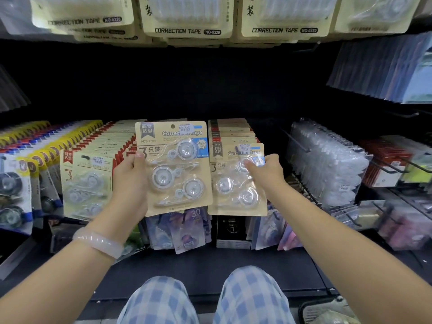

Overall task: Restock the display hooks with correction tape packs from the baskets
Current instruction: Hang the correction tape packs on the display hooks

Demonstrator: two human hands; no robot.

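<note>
Left hand [131,181]: grasps a correction tape pack [174,168] by its left edge, thumb on the front, held upright at centre frame. Pale bangle [99,242] on that wrist.
Right hand [266,170]: fingers curled onto the front pack of the hanging row [237,181], at 3 o'clock of the held pack, just beside it.
Further pack rows [87,185] at 9 o'clock.
Cream "CORRECTION TAPE" packs [187,17] overhead at 12 o'clock.
Clear blister packs [327,160] on hooks at far 3 o'clock.
</note>
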